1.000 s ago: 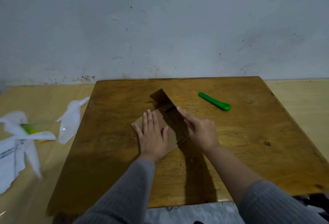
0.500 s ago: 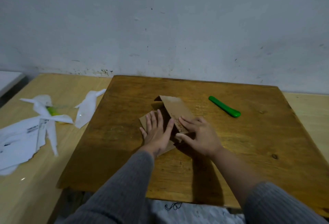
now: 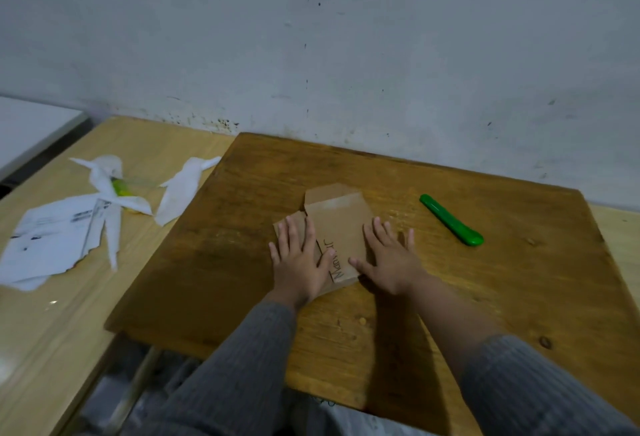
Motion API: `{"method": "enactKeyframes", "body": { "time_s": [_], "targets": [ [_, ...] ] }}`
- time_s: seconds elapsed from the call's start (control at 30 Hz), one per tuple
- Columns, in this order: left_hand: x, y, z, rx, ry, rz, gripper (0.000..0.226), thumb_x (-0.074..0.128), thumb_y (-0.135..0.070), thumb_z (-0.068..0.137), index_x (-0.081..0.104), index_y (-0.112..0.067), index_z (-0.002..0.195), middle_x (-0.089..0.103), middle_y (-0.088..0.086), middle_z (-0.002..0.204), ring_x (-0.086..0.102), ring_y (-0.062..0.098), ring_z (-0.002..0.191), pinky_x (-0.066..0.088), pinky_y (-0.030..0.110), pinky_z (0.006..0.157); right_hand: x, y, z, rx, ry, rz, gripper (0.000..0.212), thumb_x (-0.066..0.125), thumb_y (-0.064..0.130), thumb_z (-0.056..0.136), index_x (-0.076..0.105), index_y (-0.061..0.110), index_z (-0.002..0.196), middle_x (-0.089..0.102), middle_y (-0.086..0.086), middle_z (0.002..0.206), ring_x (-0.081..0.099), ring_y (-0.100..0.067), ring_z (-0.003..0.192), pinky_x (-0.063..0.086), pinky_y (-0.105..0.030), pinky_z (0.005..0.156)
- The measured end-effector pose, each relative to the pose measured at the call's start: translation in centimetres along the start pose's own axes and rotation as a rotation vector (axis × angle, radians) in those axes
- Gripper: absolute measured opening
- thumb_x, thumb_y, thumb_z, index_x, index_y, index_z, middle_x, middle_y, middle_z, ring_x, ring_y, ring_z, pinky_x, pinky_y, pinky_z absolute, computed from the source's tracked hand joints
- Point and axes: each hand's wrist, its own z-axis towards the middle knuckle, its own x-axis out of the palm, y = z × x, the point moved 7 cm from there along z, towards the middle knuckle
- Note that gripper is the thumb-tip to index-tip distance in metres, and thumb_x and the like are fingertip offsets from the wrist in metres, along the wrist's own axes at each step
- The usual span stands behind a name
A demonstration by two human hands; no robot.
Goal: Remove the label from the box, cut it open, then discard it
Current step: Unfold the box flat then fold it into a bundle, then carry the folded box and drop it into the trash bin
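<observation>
The brown cardboard box [image 3: 341,224] lies flattened on the dark wooden table [image 3: 450,297], a folded panel with handwriting facing up. My left hand [image 3: 299,259] presses flat on its left part, fingers straight. My right hand [image 3: 389,257] lies flat on its right edge and the table, fingers spread. A green cutter [image 3: 450,220] rests on the table to the right of the box, apart from both hands.
Torn white label and paper pieces [image 3: 55,238] and white scraps [image 3: 180,189] with something yellow-green [image 3: 119,188] lie on the lighter wooden surface [image 3: 45,331] to the left. A grey wall [image 3: 346,37] stands behind the table.
The upright box flap has been folded down flat. My right hand went from pinching the flap to lying flat on it. The view swung left.
</observation>
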Motion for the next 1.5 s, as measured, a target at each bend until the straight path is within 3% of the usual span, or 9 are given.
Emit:
{"method": "enactKeyframes", "body": {
  "time_s": [0.17,0.27,0.37,0.67,0.8,0.97,1.07,1.2,1.5],
  "targets": [
    [0.6,0.1,1.2,-0.067,0.123,0.119,0.075,0.024,-0.064,0.097,-0.017,-0.033,0.152,-0.034,0.004,0.156,-0.034,0.030,0.141,-0.016,0.065,0.108,-0.1,-0.3,0.6,-0.013,-0.039,0.041,0.081,0.032,0.064,0.090,0.009,0.016,0.152,0.000,-0.007,0.161,0.000,-0.021,0.148,-0.011,-0.048,0.115],
    [0.6,0.3,2.1,-0.081,0.209,0.173,0.075,0.021,-0.065,0.096,-0.018,-0.032,0.152,-0.037,0.002,0.155,-0.037,0.032,0.139,-0.019,0.066,0.105,-2.4,-0.5,1.6,0.050,-0.169,0.197,0.059,0.047,0.050,0.091,0.038,0.020,0.141,0.032,-0.007,0.147,0.028,-0.024,0.139,0.018,-0.045,0.114],
    [0.6,0.4,2.5,-0.076,0.228,0.208,0.076,0.020,-0.066,0.096,-0.021,-0.033,0.151,-0.037,0.001,0.155,-0.036,0.036,0.139,-0.019,0.066,0.106,-3.8,-0.9,3.3,0.168,-0.226,0.415,0.054,0.057,0.034,0.091,0.039,0.027,0.141,0.037,-0.007,0.143,0.042,-0.028,0.129,0.040,-0.043,0.106],
    [-0.5,1.5,2.0,-0.142,0.105,-0.076,0.117,0.051,-0.071,0.083,-0.035,-0.023,0.144,-0.036,0.008,0.155,-0.033,0.033,0.141,-0.023,0.059,0.106,-3.1,-1.5,4.0,0.351,-0.251,1.033,0.056,0.053,0.000,0.091,0.047,0.032,0.137,0.042,-0.002,0.147,0.043,-0.025,0.131,0.039,-0.034,0.103],
    [-1.5,1.6,2.2,-0.205,0.098,-0.163,0.135,0.071,-0.067,0.069,-0.030,-0.023,0.148,-0.015,0.010,0.162,-0.020,0.027,0.147,-0.026,0.059,0.104,-2.2,-2.0,1.1,0.509,-0.334,1.269,0.055,0.051,0.001,0.092,0.051,0.038,0.132,0.037,-0.001,0.150,0.040,-0.027,0.130,0.042,-0.039,0.098],
    [-3.5,-0.6,1.5,-0.184,0.039,-0.413,0.140,0.090,-0.036,0.061,-0.014,-0.030,0.154,0.017,0.005,0.160,0.021,0.030,0.145,0.015,0.057,0.116,-2.5,-2.5,-2.5,0.549,-0.475,1.455,0.056,0.052,0.000,0.091,0.052,0.038,0.132,0.044,0.001,0.145,0.044,-0.021,0.119,0.042,-0.034,0.090],
    [-3.9,-3.6,0.9,-0.099,0.046,-0.528,0.143,0.092,-0.020,0.058,-0.013,-0.034,0.154,0.018,0.008,0.155,0.031,0.032,0.139,0.033,0.052,0.109,-4.1,-3.4,-5.3,0.490,-0.629,1.456,0.058,0.054,-0.007,0.089,0.052,0.030,0.133,0.054,0.002,0.137,0.048,-0.010,0.114,0.041,-0.023,0.093],
    [-3.3,-9.7,-1.1,0.058,0.097,-0.477,0.141,0.091,-0.016,0.060,-0.013,-0.033,0.153,0.015,0.009,0.156,0.032,0.030,0.139,0.036,0.047,0.107,-5.5,-6.7,-11.4,0.564,-0.793,1.355,0.059,0.057,-0.006,0.087,0.053,0.033,0.132,0.054,0.001,0.136,0.044,-0.010,0.121,0.038,-0.035,0.109],
    [2.6,-24.9,-10.6,0.451,0.240,-0.375,0.133,0.092,-0.017,0.059,0.000,-0.038,0.152,0.027,0.003,0.143,0.041,0.027,0.128,0.045,0.048,0.096,-3.4,-15.5,-29.6,0.927,-1.097,1.236,0.060,0.057,-0.001,0.089,0.047,0.037,0.135,0.051,-0.001,0.141,0.044,-0.022,0.130,0.037,-0.041,0.110]
  ]
}}
